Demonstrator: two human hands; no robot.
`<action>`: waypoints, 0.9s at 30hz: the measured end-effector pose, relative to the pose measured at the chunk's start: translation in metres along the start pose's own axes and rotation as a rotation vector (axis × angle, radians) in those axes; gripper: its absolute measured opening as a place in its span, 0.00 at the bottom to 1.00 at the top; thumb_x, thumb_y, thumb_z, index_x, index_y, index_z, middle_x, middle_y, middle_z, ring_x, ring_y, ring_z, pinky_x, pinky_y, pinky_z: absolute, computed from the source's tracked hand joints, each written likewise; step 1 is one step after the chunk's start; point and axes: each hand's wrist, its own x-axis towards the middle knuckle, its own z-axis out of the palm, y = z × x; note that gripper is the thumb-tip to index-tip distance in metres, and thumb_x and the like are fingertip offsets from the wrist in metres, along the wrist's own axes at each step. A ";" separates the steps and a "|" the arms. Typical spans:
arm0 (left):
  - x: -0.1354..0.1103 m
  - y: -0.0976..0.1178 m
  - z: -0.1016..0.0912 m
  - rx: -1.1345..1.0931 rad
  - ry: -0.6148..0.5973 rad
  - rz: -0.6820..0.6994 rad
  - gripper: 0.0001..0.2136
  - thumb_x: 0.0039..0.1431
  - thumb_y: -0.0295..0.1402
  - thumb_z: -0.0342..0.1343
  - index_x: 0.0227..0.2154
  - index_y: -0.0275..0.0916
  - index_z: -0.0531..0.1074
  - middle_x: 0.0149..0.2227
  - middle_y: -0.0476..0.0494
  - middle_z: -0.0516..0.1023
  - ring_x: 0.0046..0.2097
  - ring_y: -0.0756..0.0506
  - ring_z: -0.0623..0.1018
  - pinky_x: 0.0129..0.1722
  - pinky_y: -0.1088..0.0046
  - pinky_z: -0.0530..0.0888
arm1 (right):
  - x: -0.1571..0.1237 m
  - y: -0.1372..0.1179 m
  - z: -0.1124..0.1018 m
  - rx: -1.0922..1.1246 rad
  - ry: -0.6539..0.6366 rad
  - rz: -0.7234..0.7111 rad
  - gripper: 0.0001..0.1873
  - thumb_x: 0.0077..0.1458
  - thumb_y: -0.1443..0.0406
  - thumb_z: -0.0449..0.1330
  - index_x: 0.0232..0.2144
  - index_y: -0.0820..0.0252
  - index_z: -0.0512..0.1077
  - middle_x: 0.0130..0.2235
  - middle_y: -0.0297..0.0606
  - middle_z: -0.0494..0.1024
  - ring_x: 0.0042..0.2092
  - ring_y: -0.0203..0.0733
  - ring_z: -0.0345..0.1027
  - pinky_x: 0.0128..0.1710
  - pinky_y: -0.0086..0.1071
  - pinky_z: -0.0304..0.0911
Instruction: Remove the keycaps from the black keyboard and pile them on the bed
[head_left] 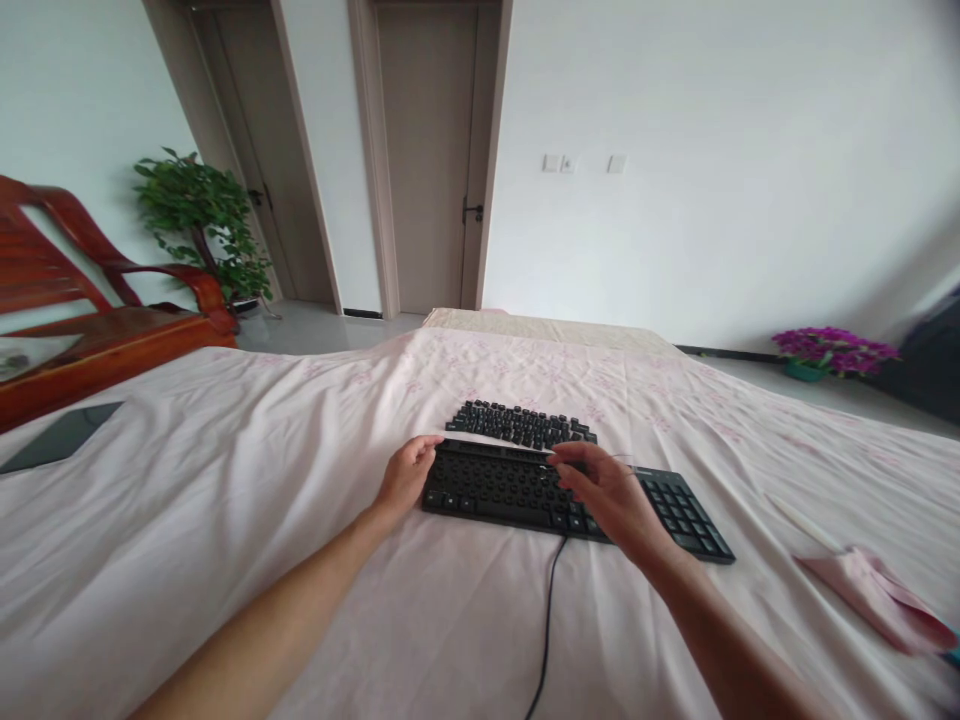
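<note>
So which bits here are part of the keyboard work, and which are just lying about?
In hand: keyboard, its cable, block of black keys behind it, left hand at its left end, right hand over the keys.
Lying about: dark flat device, pink cloth, white stick, wooden chair, potted plant, purple flowers.

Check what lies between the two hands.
Head view: the black keyboard fills the gap, with the left hand at its left end and the right hand over its keys.
</note>
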 end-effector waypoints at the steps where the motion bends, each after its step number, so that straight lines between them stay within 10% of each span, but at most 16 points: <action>1: -0.003 0.001 -0.004 -0.028 -0.035 0.003 0.16 0.57 0.35 0.49 0.46 0.38 0.73 0.48 0.42 0.77 0.48 0.44 0.76 0.50 0.68 0.70 | 0.001 -0.005 0.012 0.079 -0.051 -0.002 0.16 0.54 0.57 0.57 0.43 0.59 0.70 0.41 0.40 0.77 0.35 0.38 0.71 0.30 0.29 0.66; 12: -0.023 0.014 -0.032 -0.074 -0.191 0.050 0.16 0.59 0.41 0.50 0.43 0.37 0.74 0.44 0.41 0.78 0.47 0.43 0.75 0.50 0.68 0.70 | 0.012 -0.029 0.119 0.348 -0.277 -0.023 0.13 0.53 0.57 0.59 0.35 0.62 0.70 0.32 0.38 0.76 0.30 0.36 0.71 0.29 0.29 0.69; 21: -0.020 0.015 -0.046 -0.026 -0.340 0.127 0.11 0.56 0.36 0.55 0.38 0.38 0.77 0.41 0.42 0.74 0.44 0.46 0.75 0.47 0.70 0.70 | 0.015 -0.030 0.131 0.097 -0.315 -0.102 0.08 0.57 0.60 0.57 0.33 0.60 0.69 0.26 0.33 0.75 0.29 0.36 0.71 0.28 0.26 0.65; 27: -0.023 0.012 -0.044 0.044 -0.398 0.187 0.12 0.46 0.37 0.65 0.35 0.39 0.77 0.43 0.42 0.73 0.42 0.45 0.74 0.41 0.72 0.71 | 0.022 -0.041 0.137 -0.208 -0.297 -0.405 0.05 0.60 0.64 0.55 0.34 0.59 0.69 0.33 0.37 0.76 0.34 0.39 0.72 0.36 0.30 0.63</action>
